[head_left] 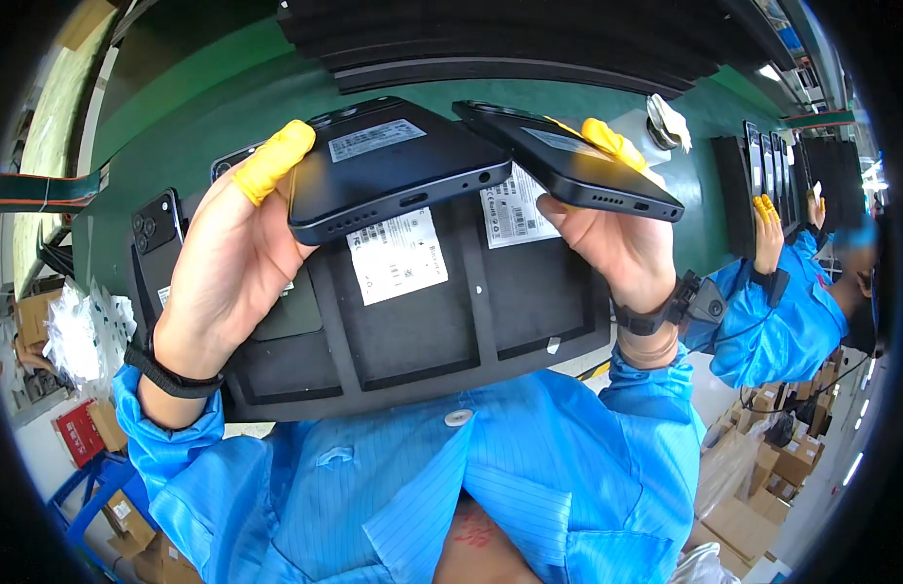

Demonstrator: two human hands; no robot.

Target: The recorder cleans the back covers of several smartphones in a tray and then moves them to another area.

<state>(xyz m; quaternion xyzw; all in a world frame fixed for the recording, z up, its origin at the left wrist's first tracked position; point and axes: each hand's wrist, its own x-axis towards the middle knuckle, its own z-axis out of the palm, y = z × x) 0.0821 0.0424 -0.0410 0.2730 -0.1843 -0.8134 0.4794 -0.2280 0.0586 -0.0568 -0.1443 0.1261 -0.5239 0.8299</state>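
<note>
In my left hand (235, 258) is a black smartphone (403, 161), tilted so that its port edge faces me; a white label sticks to its upper face. My right hand (617, 238) grips a second black smartphone (578, 161), also labelled, its port edge turned toward me. The two phones nearly meet in the middle. Yellow finger cots cover some fingertips. Below them lies a black foam tray (481, 331) with rectangular compartments. White printed label sheets (398, 258) rest in it. Another phone (158, 229) with a camera cluster lies left of my left hand.
Stacked black trays (510, 49) line the far side of the green table (228, 97). A co-worker in a blue sleeve (782, 321) handles a row of phones (763, 161) at the right. Clear plastic wrap (87, 326) and cardboard boxes (130, 526) are at the left.
</note>
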